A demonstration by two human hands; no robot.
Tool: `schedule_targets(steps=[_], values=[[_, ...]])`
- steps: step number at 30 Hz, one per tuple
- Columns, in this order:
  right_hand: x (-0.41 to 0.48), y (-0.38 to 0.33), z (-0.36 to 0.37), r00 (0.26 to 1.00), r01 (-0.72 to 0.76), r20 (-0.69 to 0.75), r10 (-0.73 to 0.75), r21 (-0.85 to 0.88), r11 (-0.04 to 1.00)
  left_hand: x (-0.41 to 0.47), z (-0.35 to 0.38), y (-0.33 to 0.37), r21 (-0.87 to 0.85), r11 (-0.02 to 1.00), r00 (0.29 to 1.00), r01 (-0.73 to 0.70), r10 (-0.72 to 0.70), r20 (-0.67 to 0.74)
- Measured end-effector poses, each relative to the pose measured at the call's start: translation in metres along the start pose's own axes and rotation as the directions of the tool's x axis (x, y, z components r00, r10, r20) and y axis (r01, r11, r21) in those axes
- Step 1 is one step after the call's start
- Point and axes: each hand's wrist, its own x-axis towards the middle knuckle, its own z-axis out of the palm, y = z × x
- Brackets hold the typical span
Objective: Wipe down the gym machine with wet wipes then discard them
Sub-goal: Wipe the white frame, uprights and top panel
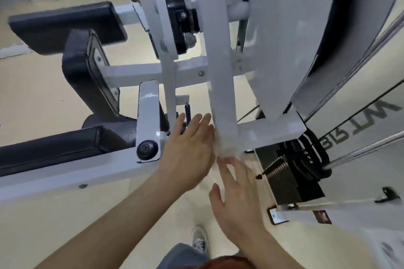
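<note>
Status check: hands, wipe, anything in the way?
Left hand presses wet wipe against white upright bar, fingers straight. Right hand open, fingertips touching the wipe. Nothing blocking; image blurred.

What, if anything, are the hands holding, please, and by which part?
Nothing is gripped: the bunched wet wipe is pressed against the white upright bar, left hand on its left side, right hand at its lower edge.
</note>
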Motion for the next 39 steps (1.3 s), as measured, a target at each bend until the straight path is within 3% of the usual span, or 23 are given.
schedule_targets(steps=[2, 4, 6, 8, 10, 11, 14, 16, 19, 23, 25, 26, 29, 31, 34, 36, 39], values=[[0.003, -0.016, 0.002, 0.977, -0.205, 0.014, 0.214, 0.366, 0.908, 0.008, -0.002, -0.008, -0.016, 1.000, 1.000, 0.010, -0.010, 0.002], [0.011, -0.031, 0.000, 0.894, -0.393, 0.122, 0.431, 0.674, 0.625, 0.007, -0.002, -0.013, -0.113, 0.994, 1.000, -0.004, 0.006, 0.022], [0.021, -0.040, -0.002, 0.818, -0.440, 0.198, 0.540, 0.821, 0.364, -0.003, 0.003, -0.009, -0.181, 0.982, 0.999, -0.052, 0.052, -0.006], [0.026, -0.045, -0.009, 0.765, -0.415, 0.269, 0.586, 0.901, 0.129, -0.008, 0.014, 0.002, -0.116, 0.989, 0.996, -0.089, 0.092, 0.019], [0.025, -0.043, -0.014, 0.754, -0.385, 0.321, 0.573, 0.923, -0.011, -0.008, 0.024, 0.009, -0.029, 0.998, 0.997, -0.064, 0.066, 0.049], [0.024, -0.042, -0.014, 0.756, -0.377, 0.325, 0.568, 0.926, -0.028, -0.007, 0.029, 0.008, -0.016, 0.998, 0.997, -0.066, 0.067, 0.042], [0.024, -0.042, -0.014, 0.796, -0.366, 0.266, 0.544, 0.927, 0.083, -0.020, 0.040, -0.008, 0.042, 0.973, 0.973, -0.227, 0.228, -0.031], [0.026, -0.045, -0.011, 0.810, -0.365, 0.261, 0.525, 0.925, 0.102, -0.035, 0.045, -0.022, 0.154, 0.896, 0.901, -0.416, 0.429, -0.061], [0.024, -0.048, -0.010, 0.824, -0.359, 0.267, 0.501, 0.929, 0.096, -0.034, 0.047, -0.025, 0.296, 0.776, 0.806, -0.557, 0.591, -0.031], [0.017, -0.022, -0.017, 0.799, -0.330, 0.214, 0.562, 0.937, 0.112, 0.006, 0.062, 0.011, 0.508, 0.639, 0.760, -0.578, 0.648, 0.049], [0.020, -0.001, -0.028, 0.786, -0.300, 0.145, 0.601, 0.939, 0.165, 0.041, 0.069, 0.038, 0.576, 0.692, 0.828, -0.436, 0.559, -0.045], [0.022, 0.008, -0.034, 0.788, -0.288, 0.110, 0.606, 0.935, 0.205, 0.058, 0.067, 0.052, 0.586, 0.710, 0.829, -0.390, 0.548, -0.112], [0.028, 0.033, -0.050, 0.776, -0.254, 0.041, 0.629, 0.934, 0.252, 0.081, 0.056, 0.089, 0.548, 0.582, 0.642, -0.601, 0.760, -0.103], [0.035, 0.050, -0.059, 0.761, -0.247, 0.032, 0.647, 0.938, 0.244, 0.091, 0.036, 0.099, 0.501, 0.661, 0.655, -0.559, 0.723, -0.222], [0.044, 0.060, -0.068, 0.791, -0.265, 0.025, 0.611, 0.914, 0.306, 0.084, 0.041, 0.091, 0.395, 0.754, 0.738, -0.525, 0.635, -0.230], [0.045, 0.055, -0.064, 0.857, -0.286, 0.019, 0.514, 0.848, 0.445, 0.066, 0.047, 0.072, 0.365, 0.795, 0.797, -0.485, 0.574, -0.189], [0.033, 0.042, -0.049, 0.946, -0.260, 0.030, 0.323, 0.664, 0.701, 0.044, 0.045, 0.055, 0.387, 0.791, 0.808, -0.473, 0.565, -0.167]])
